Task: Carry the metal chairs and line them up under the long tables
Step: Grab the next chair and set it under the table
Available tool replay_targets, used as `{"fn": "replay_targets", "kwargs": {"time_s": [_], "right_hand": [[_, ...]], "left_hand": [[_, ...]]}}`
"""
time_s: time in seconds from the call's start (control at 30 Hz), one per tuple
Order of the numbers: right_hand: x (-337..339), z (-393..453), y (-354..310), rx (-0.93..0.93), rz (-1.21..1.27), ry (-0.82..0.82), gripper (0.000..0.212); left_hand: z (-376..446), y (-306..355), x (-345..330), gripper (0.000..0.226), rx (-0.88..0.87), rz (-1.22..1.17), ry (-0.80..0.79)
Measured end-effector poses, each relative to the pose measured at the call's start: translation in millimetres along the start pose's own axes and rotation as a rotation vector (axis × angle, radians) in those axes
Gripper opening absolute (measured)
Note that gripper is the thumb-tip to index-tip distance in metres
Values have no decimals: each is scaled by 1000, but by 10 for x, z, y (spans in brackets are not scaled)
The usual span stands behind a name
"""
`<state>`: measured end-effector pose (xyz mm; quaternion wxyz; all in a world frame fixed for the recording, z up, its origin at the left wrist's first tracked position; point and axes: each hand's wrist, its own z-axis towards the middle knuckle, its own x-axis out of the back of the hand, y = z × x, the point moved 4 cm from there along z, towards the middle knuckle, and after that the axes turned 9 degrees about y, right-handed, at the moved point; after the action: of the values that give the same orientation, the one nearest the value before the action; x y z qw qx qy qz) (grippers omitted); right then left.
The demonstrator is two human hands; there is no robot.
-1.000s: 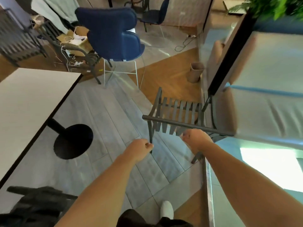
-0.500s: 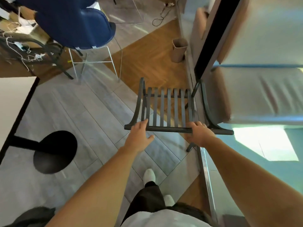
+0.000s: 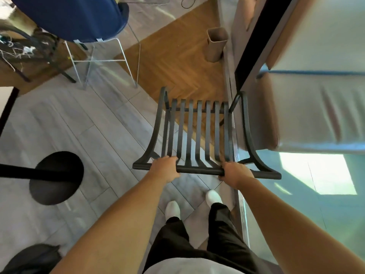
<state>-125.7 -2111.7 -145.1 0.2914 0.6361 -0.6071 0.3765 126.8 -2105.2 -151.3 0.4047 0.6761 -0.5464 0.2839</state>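
A dark metal chair (image 3: 198, 127) with a slatted back stands straight in front of me, seen from above. My left hand (image 3: 165, 168) is closed over the left part of its top rail. My right hand (image 3: 234, 173) is closed over the same rail further right. The chair sits close beside a cushioned bench (image 3: 308, 111) on its right. A table's edge (image 3: 7, 107) shows at the far left, with its black round base (image 3: 56, 177) on the grey floor.
A blue padded stool on white wire legs (image 3: 79, 18) stands ahead left, next to a tangle of cables (image 3: 17, 50). A tan bin (image 3: 216, 44) stands ahead by the bench. A dark bag (image 3: 33, 258) lies at the bottom left. My white shoes (image 3: 194, 203) are right behind the chair.
I have stepped closer and look more steeply down. Both hands went from near the rail to closed on it, and the chair's back now faces me squarely.
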Motion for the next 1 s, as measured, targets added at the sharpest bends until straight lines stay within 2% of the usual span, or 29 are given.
{"fn": "replay_targets", "kwargs": {"time_s": [0.07, 0.17, 0.3, 0.47, 0.7, 1.0], "right_hand": [[-16, 61, 56, 32, -17, -14, 24], [-22, 130, 108, 109, -48, -37, 22], [-34, 168, 99, 187, -78, -72, 19], [-61, 167, 103, 245, -154, -81, 23], [-67, 177, 23, 322, -207, -73, 23], [-54, 173, -408, 476, -363, -44, 27]], "left_hand": [[36, 75, -54, 50, 43, 141, 27], [44, 146, -76, 35, 135, 247, 36], [23, 188, -67, 30, 193, 304, 25], [-43, 182, -128, 32, 218, 251, 1], [-286, 82, -340, 18, 275, 142, 19], [-897, -82, -448, 23, 429, 32, 60]]}}
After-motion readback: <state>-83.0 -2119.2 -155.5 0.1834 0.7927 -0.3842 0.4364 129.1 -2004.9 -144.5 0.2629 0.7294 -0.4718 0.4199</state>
